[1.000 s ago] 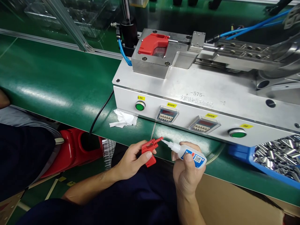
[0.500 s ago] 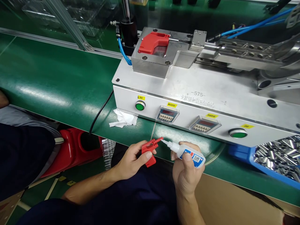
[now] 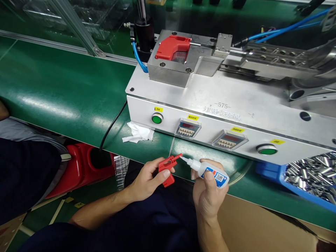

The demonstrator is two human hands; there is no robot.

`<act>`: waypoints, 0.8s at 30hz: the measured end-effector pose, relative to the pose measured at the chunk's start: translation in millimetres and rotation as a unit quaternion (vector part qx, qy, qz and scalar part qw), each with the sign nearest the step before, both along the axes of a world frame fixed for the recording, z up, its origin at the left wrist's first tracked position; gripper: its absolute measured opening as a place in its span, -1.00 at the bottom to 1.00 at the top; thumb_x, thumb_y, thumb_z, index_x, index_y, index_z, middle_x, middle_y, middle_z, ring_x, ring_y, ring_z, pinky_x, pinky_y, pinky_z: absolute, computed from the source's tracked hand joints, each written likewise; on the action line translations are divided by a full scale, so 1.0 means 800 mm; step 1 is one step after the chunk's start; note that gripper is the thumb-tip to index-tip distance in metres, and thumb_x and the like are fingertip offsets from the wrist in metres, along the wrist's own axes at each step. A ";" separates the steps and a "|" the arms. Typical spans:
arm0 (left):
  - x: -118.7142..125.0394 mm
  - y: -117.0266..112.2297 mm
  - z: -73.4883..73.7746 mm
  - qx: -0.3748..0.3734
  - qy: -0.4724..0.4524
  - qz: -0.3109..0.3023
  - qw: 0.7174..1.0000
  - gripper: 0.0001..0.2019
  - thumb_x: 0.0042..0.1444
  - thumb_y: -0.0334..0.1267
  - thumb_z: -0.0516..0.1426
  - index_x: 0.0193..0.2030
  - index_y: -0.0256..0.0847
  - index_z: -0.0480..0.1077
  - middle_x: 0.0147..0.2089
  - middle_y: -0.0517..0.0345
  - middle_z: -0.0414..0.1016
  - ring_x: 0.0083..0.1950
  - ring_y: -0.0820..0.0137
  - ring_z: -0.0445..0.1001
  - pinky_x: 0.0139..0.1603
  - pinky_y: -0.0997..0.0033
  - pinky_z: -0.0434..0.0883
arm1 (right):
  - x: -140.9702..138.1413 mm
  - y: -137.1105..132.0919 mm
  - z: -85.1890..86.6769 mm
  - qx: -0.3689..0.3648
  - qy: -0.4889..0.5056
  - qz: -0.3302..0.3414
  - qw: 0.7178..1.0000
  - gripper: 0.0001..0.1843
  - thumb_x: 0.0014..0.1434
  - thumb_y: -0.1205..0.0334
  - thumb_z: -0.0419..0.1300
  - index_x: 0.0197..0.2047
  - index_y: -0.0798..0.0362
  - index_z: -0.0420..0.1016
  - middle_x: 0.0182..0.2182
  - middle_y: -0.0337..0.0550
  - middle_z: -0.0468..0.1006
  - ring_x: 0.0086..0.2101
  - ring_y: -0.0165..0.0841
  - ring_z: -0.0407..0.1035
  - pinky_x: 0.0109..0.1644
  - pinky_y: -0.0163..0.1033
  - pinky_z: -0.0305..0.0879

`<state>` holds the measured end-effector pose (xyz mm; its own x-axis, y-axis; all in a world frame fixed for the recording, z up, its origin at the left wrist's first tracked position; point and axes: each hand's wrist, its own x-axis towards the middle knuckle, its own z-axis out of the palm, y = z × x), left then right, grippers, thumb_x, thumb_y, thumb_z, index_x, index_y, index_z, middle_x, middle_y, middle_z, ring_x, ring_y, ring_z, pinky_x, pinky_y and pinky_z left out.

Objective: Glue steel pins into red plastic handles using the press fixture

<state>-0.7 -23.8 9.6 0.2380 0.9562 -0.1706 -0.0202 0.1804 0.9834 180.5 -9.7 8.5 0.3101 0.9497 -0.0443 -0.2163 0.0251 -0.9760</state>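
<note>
A: What's the biggest thing here?
B: The green desk [image 3: 73, 84], stretching right across the view. On it stands a pale metal machine [image 3: 194, 92], and a blue bin [image 3: 273, 172] sits by the machine's right end.
A: And after those?
B: A steel block [image 3: 168, 77] mounted on top of the machine, towards its left end.
A: Now the hands — what are they doing?
B: The left hand [image 3: 149, 178] pinches a red piece [image 3: 163, 167] between thumb and fingers, in front of the machine, near the desk's edge. The right hand [image 3: 210, 192] is curled round a white bottle [image 3: 215, 174], its thumb pressed on the blue label.
A: How is the bottle lying?
B: Tilted on its side, nozzle pointing left at the narrow end of the red piece. The tip is right at that end; I can't tell whether the two touch.
A: Anything smaller?
B: A red part [image 3: 172, 47] lies in the block's recess, with a thin rod meeting its right end. Crumpled white paper [image 3: 139, 133] rests on the desk, just beside the machine's front.
A: And the smallest?
B: Two green buttons on the machine's front — the left one [image 3: 157, 119] above the paper — and short, shiny metal tubes [image 3: 312, 171] heaped in the bin.
</note>
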 end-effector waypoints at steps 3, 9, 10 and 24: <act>-0.001 0.000 0.000 0.003 0.003 0.004 1.000 -0.68 0.46 -0.05 0.16 -0.11 -0.27 0.60 -0.26 0.15 0.53 -0.29 0.48 0.45 -0.22 0.58 0.39 | -0.001 0.000 -0.001 0.001 -0.007 0.005 1.000 -0.65 0.26 -0.07 0.37 -0.15 0.06 0.56 -0.61 -0.32 0.39 -0.60 -0.38 0.31 -0.46 -0.26 0.20; -0.003 0.001 0.000 0.003 0.003 0.007 1.000 -0.69 0.45 -0.05 0.17 -0.11 -0.27 0.59 -0.24 0.14 0.54 -0.28 0.47 0.47 -0.21 0.57 0.41 | 0.002 -0.003 -0.002 0.006 0.000 0.001 1.000 -0.69 0.26 -0.03 0.38 -0.14 0.05 0.57 -0.59 -0.32 0.40 -0.59 -0.38 0.32 -0.45 -0.25 0.19; -0.003 0.001 0.000 0.004 0.004 0.006 1.000 -0.69 0.45 -0.05 0.17 -0.11 -0.27 0.60 -0.24 0.14 0.54 -0.28 0.47 0.47 -0.21 0.57 0.41 | 0.002 -0.003 -0.002 0.006 -0.001 0.004 1.000 -0.69 0.27 -0.03 0.38 -0.14 0.05 0.57 -0.59 -0.31 0.40 -0.59 -0.37 0.32 -0.45 -0.25 0.18; -0.004 0.001 -0.002 -0.001 0.006 0.007 1.000 -0.74 0.46 -0.11 0.17 -0.10 -0.24 0.60 -0.20 0.17 0.56 -0.25 0.49 0.48 -0.18 0.60 0.40 | 0.001 -0.006 -0.006 -0.005 -0.003 0.012 1.000 -0.66 0.28 -0.06 0.37 -0.13 0.06 0.54 -0.59 -0.32 0.41 -0.57 -0.38 0.32 -0.46 -0.26 0.26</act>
